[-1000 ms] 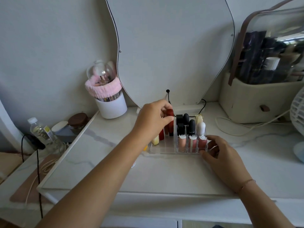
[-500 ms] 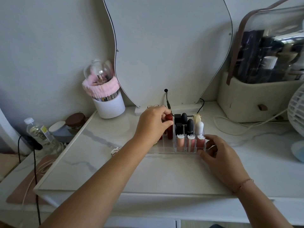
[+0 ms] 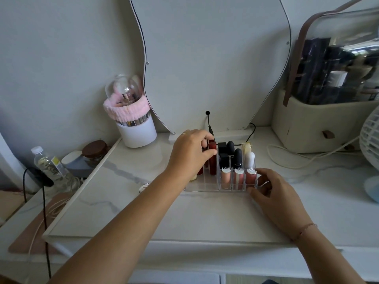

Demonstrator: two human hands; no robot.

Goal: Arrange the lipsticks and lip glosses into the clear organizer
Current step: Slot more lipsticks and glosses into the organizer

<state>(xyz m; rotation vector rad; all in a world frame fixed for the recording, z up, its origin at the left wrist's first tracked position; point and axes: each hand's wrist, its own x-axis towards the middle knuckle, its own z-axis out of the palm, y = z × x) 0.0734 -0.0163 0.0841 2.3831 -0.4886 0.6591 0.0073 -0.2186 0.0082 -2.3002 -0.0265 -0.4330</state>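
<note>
Head view, desk level. Clear acrylic organizer [image 3: 203, 187] sits on the white marble-patterned desk [image 3: 164, 214], near the foot of a wavy-edged mirror [image 3: 205, 58]. Left hand [image 3: 190, 155] pinches a tall, glossy dark red lip gloss tube [image 3: 212, 162] near its cap, thumb across the front. The tube stands upright in the organizer's left part. Right hand [image 3: 274, 193] grips the organizer's right front corner, thumb at the front wall and fingers curled along the side. Front row: three pink lip glosses [image 3: 226, 179] with round silver caps, one per cell. Behind them stand black lipsticks [image 3: 238, 156], some square and some bullet-shaped, and a white rounded tube [image 3: 249, 159]. The hands are apart.
</note>
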